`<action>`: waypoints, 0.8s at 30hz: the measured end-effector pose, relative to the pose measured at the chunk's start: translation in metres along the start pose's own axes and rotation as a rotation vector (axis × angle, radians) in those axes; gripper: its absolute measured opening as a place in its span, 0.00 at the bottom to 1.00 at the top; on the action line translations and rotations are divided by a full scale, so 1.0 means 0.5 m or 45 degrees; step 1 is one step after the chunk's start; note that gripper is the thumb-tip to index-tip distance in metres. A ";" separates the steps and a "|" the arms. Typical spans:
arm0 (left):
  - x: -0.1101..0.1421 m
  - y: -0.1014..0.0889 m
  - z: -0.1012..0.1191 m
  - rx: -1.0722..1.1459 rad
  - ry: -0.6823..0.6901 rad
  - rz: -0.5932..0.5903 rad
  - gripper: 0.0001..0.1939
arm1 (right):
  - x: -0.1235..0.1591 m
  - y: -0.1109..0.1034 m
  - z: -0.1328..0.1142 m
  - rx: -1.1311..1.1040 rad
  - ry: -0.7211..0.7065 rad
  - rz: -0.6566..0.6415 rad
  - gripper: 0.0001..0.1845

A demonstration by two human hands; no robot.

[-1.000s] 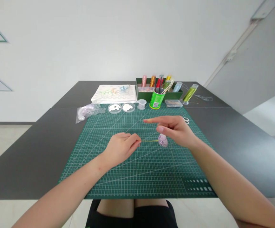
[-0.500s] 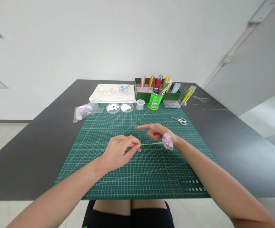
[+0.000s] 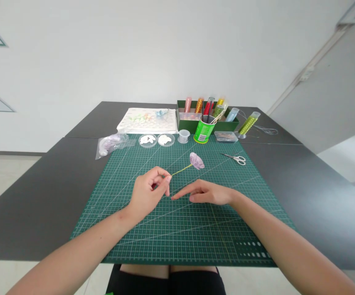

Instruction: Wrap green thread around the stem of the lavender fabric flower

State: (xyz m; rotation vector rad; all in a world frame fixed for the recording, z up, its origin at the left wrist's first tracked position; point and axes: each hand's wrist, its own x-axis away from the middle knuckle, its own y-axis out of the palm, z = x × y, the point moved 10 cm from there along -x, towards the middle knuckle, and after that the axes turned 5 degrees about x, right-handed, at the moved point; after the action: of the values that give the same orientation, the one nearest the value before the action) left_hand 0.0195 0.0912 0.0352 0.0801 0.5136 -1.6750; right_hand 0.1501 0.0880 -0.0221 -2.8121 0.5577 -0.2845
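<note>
A pale purple artificial flower (image 3: 197,161) on a thin yellow-green stem (image 3: 182,169) is held over the cutting mat. My left hand (image 3: 151,188) pinches the stem's lower end between thumb and fingers, with the bloom pointing right and away from me. Just in front of the bloom, my right hand (image 3: 208,192) has its index finger stretched left, the tip close to my left fingers. Its other fingers curl under, and what they hold, if anything, is hidden. A faint yellowish line (image 3: 220,231), possibly thread, runs from below this hand toward the mat's front edge.
The green cutting mat (image 3: 118,229) carries white-handled scissors (image 3: 238,159) at right. Behind are two dishes of white pieces (image 3: 148,140), a small tub (image 3: 184,136), a green can (image 3: 204,130), a box of thread spools (image 3: 182,125), a green spool (image 3: 248,125) and a plastic bag (image 3: 111,144).
The flower has swung from pointing right to pointing right and away, its bloom now clear of my right hand. My right hand has come nearer to me, uncovering the scissors.
</note>
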 end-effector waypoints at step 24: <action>-0.020 -0.008 -0.058 1.355 -0.543 0.106 0.10 | 0.106 -0.208 0.130 -0.472 0.234 1.398 0.18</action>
State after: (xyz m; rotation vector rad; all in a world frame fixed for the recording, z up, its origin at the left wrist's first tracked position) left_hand 0.0107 0.1114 0.0138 0.4934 -0.7225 -1.6539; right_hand 0.2500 0.1737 -0.0463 -2.3036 2.2047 -0.2067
